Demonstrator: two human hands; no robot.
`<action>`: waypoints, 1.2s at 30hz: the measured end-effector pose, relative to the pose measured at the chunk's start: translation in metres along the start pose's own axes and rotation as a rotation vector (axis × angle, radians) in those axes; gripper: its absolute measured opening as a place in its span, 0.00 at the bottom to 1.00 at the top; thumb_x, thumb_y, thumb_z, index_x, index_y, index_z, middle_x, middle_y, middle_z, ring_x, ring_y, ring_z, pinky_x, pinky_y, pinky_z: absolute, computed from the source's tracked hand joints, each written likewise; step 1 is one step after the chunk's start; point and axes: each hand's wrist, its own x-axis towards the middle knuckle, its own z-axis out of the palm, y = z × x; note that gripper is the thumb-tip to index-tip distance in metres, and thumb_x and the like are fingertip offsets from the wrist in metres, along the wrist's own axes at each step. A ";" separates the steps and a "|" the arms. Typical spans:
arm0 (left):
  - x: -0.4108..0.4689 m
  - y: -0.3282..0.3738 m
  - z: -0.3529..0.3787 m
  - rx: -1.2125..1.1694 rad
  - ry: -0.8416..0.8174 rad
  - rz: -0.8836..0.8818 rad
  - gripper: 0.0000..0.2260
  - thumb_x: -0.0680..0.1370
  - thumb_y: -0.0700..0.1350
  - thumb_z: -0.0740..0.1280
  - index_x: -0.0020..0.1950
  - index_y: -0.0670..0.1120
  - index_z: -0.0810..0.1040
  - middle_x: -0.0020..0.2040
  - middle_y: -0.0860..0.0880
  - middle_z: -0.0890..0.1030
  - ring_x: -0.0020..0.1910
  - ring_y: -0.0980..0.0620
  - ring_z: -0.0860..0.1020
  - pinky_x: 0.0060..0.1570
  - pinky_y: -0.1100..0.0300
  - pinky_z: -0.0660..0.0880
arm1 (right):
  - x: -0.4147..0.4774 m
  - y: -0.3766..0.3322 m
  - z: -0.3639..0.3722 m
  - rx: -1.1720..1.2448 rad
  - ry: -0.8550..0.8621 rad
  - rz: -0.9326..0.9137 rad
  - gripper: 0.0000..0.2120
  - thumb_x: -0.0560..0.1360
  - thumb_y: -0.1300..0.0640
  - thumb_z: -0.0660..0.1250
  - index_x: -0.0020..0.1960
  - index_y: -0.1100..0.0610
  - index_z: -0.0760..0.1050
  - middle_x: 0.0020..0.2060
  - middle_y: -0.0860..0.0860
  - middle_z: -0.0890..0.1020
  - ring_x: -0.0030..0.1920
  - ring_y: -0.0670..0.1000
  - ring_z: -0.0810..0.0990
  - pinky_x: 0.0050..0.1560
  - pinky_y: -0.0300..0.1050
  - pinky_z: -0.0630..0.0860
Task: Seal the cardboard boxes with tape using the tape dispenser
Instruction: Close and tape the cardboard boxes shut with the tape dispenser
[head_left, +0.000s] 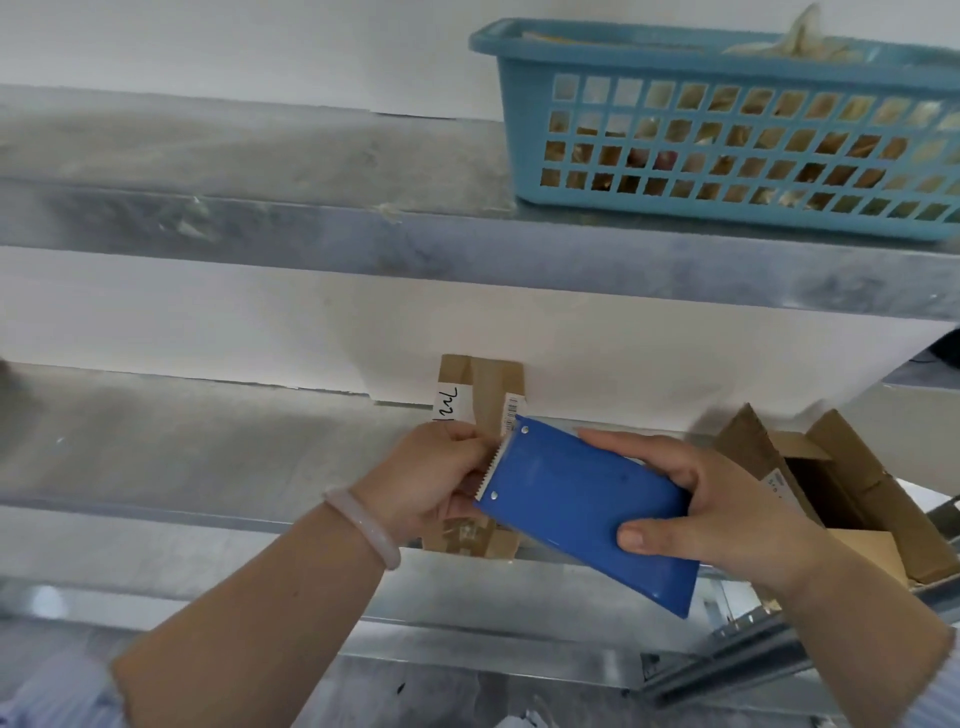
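Gripping slanted blue tape dispenser (582, 514) with right hand (727, 514), pinching tape (505, 441) at its toothed upper-left end with left hand (431, 478), over cardboard box (488, 384).

Bright even light, soft blur, wide-angle bending at edges

A flat blue plastic tape dispenser (587, 514) is tilting diagonally, its serrated metal edge pointing up-left, in front of a small taped brown cardboard box (488, 384) bearing white labels. 1 larger brown cardboard box (857, 483) is sitting open at the right, flaps raised.
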 end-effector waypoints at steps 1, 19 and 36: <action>0.000 -0.002 0.000 0.030 0.043 0.028 0.09 0.80 0.41 0.64 0.41 0.41 0.80 0.29 0.48 0.79 0.26 0.55 0.78 0.28 0.63 0.77 | 0.002 -0.001 0.001 -0.013 0.001 0.001 0.31 0.62 0.55 0.79 0.61 0.35 0.77 0.59 0.40 0.81 0.58 0.44 0.81 0.49 0.35 0.78; -0.009 -0.050 -0.064 0.156 0.552 0.183 0.08 0.79 0.39 0.67 0.41 0.41 0.81 0.29 0.50 0.80 0.27 0.55 0.77 0.31 0.60 0.78 | -0.014 0.011 -0.038 -0.254 0.110 0.042 0.21 0.55 0.49 0.78 0.48 0.38 0.84 0.51 0.38 0.84 0.50 0.41 0.83 0.45 0.31 0.78; 0.000 -0.087 -0.072 0.173 0.659 0.191 0.08 0.79 0.41 0.66 0.41 0.44 0.80 0.28 0.52 0.80 0.26 0.57 0.78 0.31 0.59 0.81 | -0.005 0.016 -0.057 -0.678 -0.021 0.058 0.24 0.56 0.34 0.75 0.52 0.26 0.77 0.50 0.27 0.80 0.52 0.32 0.78 0.51 0.24 0.71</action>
